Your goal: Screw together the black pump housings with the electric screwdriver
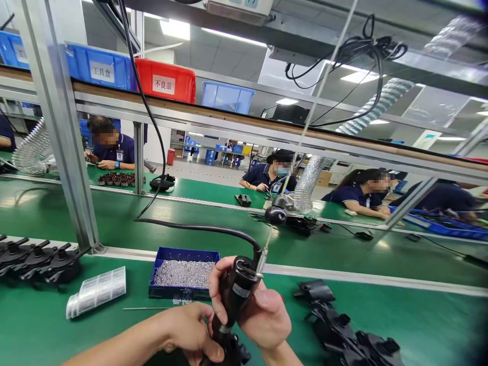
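Green bench [404,310], metal-framed, with a shelf [229,113] above bearing blue bins [101,66] and one red bin [165,81]. Beyond: co-workers [263,175] in dark shirts, at the far side. Driver [237,295], one, black, slightly tilted, at lower centre over the near bench; cable [206,229] leading from its top, and a cord [314,101] with a black ball [276,214] meeting it there. Right hand [265,315]: wrapped round the driver's body, fingers closed on it. Left hand [190,325]: curled low, against the driver's lower end and a black part [239,352] — which of the two it has hold of, cannot tell. Blue tray [179,293], just behind the hands, filled with small clear bits [183,273]; a few more lie at its front edge. Thin rod [145,308], flat, left of the hands. Clear roll [97,292], farther left. Black assemblies — a row [38,259] at far left, a cluster [354,330] at right.
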`<state>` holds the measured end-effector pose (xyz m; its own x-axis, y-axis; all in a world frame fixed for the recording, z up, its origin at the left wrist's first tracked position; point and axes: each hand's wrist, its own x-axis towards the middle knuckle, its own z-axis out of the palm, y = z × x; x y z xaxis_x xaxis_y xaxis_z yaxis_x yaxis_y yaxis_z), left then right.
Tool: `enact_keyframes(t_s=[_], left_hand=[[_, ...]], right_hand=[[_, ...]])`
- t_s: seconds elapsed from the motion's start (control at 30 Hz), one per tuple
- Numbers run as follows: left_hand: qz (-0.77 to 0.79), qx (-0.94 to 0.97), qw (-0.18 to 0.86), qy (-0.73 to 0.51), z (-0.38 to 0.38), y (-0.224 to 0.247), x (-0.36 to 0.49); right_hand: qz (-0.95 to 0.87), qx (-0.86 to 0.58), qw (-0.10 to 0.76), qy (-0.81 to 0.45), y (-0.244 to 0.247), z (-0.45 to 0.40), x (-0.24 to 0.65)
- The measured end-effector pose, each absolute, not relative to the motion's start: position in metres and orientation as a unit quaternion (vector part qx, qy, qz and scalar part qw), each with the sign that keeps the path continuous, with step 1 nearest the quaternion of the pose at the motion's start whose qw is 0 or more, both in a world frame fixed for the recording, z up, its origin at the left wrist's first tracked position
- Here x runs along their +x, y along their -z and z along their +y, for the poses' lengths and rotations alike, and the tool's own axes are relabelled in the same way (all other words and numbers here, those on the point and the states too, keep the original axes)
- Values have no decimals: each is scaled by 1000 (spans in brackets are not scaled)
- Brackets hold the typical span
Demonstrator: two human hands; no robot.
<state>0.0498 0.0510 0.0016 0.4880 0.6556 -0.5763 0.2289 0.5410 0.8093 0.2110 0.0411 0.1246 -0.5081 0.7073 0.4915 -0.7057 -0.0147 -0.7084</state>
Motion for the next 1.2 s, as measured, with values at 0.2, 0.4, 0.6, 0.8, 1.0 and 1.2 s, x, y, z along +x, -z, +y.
enact_keyframes(t_s=[0.2,0.4,0.6,0.8,1.0,1.2], left_hand=[[477,480,729,-103,55,5,52],[458,500,729,-96,54,-6,47],[453,548,695,-106,46,-21,44],[470,538,690,-116,43,-21,46],[474,539,687,-112,43,-25,48],[449,546,697,-121,39,-37,49]], right_hand=[[-518,-42,546,-656,-123,38,209],[-564,-101,558,-601,-120,39,206],[-558,-109,578,-586,-122,43,206],[-555,-119,579,-585,-116,44,205],[-578,-185,548,-576,-126,31,204],[-592,-208,557,-544,-127,29,205]])
